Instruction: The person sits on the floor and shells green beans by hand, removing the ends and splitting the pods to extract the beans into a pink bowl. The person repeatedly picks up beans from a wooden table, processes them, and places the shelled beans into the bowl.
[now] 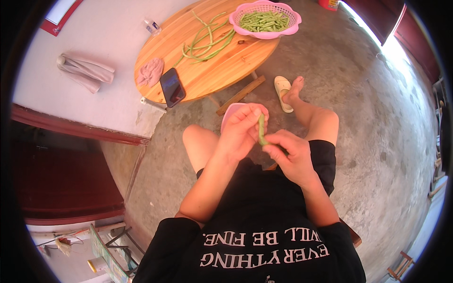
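A short length of green bean (261, 129) is held between my two hands above my lap. The fingers of my left hand (244, 122) pinch its upper end. My right hand (290, 150) grips the lower end between thumb and forefinger. Partly hidden behind my left hand is a pink plastic container (228, 115), low between my knees. Several long green beans (208, 42) lie loose on the round wooden table (226, 76). At the table's far edge, a pink perforated basket (297, 20) holds many short bean pieces (263, 22).
On the table's left side lie a smartphone (172, 87) and a crumpled pink cloth (151, 72). A clear plastic bottle (153, 27) lies near the wall edge. A cream slipper (283, 93) rests on the concrete floor (371, 148) by my bare foot. A towel (86, 72) hangs at the left.
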A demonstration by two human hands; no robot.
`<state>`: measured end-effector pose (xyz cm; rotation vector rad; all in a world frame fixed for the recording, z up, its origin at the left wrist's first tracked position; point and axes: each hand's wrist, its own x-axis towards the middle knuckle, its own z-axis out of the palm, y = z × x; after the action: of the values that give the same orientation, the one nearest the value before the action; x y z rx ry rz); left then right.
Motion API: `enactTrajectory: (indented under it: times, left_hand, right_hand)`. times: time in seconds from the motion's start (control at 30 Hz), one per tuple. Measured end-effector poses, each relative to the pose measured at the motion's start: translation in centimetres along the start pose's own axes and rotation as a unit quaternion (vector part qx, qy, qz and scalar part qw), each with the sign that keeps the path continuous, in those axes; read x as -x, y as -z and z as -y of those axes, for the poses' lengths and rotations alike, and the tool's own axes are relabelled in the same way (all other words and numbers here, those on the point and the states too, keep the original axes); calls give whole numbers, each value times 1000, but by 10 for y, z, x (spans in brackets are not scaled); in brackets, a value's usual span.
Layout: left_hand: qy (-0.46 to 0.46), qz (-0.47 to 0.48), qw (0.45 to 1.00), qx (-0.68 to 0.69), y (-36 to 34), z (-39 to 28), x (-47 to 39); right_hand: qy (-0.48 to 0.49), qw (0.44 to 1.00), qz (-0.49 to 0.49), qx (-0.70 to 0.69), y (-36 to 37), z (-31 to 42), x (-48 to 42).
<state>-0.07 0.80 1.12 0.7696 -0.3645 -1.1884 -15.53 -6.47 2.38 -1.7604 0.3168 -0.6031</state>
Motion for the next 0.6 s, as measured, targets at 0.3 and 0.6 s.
enactTrajectory:
  times: [0.3, 0.6]
  left_hand:
    - [11, -122, 992, -14, 107, 34, -38]
    - [-199, -150, 715, -653, 141, 48, -44]
  right_hand:
    - [24, 987, 45, -150, -21, -10, 4]
    - [-55, 911, -14, -410, -2, -30, -8]
